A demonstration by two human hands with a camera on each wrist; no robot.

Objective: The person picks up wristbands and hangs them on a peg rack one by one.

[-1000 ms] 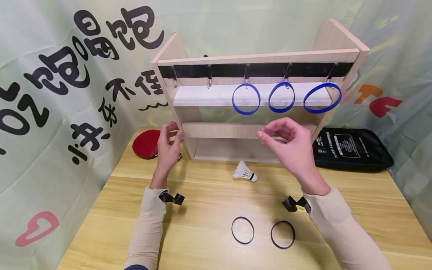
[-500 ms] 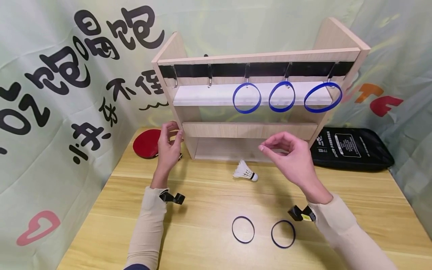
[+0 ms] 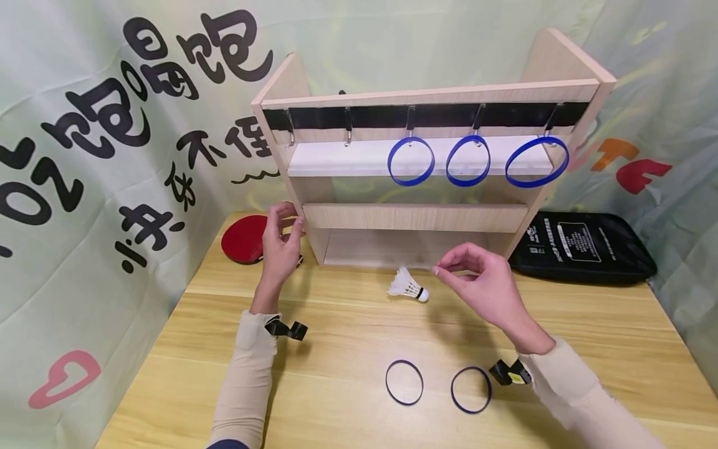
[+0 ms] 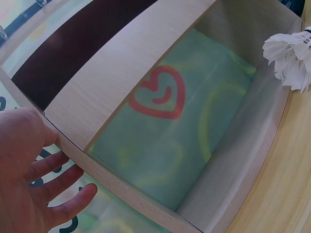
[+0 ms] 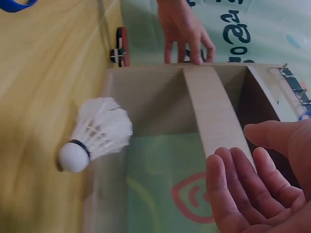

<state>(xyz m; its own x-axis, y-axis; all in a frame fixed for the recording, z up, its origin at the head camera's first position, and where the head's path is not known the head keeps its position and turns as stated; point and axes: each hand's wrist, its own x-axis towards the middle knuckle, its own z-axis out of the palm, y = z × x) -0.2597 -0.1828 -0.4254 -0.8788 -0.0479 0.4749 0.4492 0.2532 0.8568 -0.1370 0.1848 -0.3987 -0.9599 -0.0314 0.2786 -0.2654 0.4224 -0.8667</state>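
Presently, three blue rings (image 3: 467, 183) hang from hooks (image 3: 348, 125) on the wooden rack (image 3: 415, 216), above and beyond the right grip (image 3: 479, 284). Two dark rings (image 3: 471, 412) lie flat and apart on the desk (image 3: 331, 374), nearer the wearer than that grip. Compared with one second earlier, the right grip has come down from in front of the rack to near the shuttlecock (image 3: 407, 285), fingers bent, holding nothing; rings and left grip (image 3: 282, 242) show no clear shift. Hung rings are plain hoops, the rightmost seen as a wide oval. The left grip, fingers loosely bent, touches the rack's left side. The shuttlecock lies on its side, cork toward the right grip. A red paddle (image 3: 244, 239) lies left of the left grip; a black case (image 3: 583, 248) lies right of the right grip.
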